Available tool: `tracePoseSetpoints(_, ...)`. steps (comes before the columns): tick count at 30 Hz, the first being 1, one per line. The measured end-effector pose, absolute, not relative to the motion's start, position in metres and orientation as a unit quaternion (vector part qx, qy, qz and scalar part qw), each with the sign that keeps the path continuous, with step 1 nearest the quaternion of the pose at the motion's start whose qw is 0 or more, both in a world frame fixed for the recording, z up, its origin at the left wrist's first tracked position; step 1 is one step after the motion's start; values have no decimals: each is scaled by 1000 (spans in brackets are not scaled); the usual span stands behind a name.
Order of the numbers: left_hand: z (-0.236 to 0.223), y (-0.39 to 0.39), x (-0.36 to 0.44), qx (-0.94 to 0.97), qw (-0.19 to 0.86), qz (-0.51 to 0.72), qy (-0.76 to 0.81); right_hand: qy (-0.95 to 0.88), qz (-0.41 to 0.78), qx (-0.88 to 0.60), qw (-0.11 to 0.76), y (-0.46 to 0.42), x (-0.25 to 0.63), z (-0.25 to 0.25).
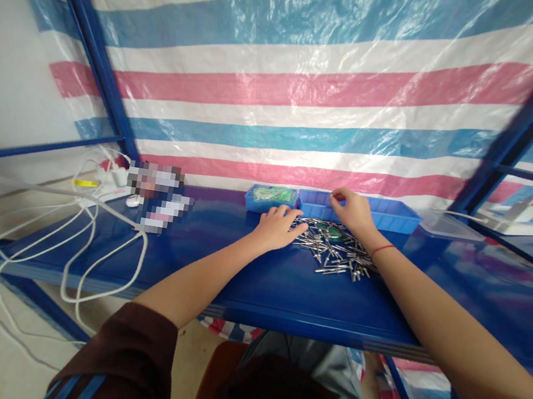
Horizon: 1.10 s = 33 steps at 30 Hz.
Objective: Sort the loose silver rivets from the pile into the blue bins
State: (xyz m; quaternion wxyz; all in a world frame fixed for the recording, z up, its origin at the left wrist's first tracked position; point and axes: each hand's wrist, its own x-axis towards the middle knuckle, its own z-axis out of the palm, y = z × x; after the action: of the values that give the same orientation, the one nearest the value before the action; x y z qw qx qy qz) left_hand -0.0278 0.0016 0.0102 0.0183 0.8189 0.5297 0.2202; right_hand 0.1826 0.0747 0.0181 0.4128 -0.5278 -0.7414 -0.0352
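My right hand (350,211) hovers at the front of a long blue plastic bin (392,216), its thumb and fingertips pinched together. Whatever they hold is too small to make out. Fingers apart, my left hand (281,227) rests by the left edge of a loose pile of slim silver metal pins (339,250). A bit of green shows among the pins. Just beyond my left hand stands a small blue bin (256,203) with green and clear pieces (275,194) in it. The two bins stand side by side.
The blue tabletop (252,291) ends at a front edge close to my body. White cables (87,245) loop over its left side from a power strip (106,191). A clear lid (452,225) lies at right. Striped sheeting (288,95) hangs behind, between blue posts (89,43).
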Motion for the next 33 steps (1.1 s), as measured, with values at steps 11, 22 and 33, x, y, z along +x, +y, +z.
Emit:
tracePoseSetpoints(11,2,1,-30,831,67,119,539,-815,-66,-481,317,56,175,31)
tracePoseSetpoints(22,-2,8,-29,860,58,106,496,-891,105,-436,74,23,164,32)
tracePoseSetpoints(33,-3,7,-26,885,54,117,448,-904,60,-416,75,26,161,32)
